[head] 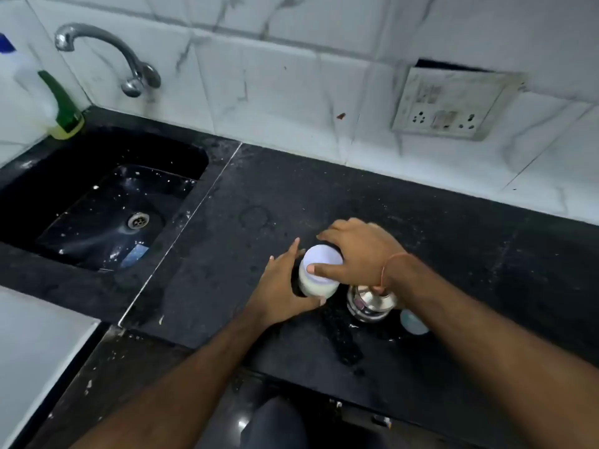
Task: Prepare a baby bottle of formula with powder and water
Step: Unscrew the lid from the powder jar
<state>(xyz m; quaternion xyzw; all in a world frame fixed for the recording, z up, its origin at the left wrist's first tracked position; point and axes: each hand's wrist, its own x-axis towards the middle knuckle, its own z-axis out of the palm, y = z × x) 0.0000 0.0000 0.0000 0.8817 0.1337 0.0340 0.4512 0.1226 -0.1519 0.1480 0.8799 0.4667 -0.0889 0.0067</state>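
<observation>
Forearms: both reach in from near edge to worktop [470, 241].
L hand [285, 283]: grip curled round bottle [316, 283] body, steadying.
R hand [359, 251]: grip pinches cap [322, 254] from above.
Bottle: upright, axis vertical, between hands; milky fill, prob. mixed.
Steel cup [371, 303]: just right of bottle.

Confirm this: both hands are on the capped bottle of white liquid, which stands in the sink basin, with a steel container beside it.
Not the sink. In the head view the bottle stands on the black counter, right of the basin. The left hand and right hand are on it; the steel container is beside it.
</observation>
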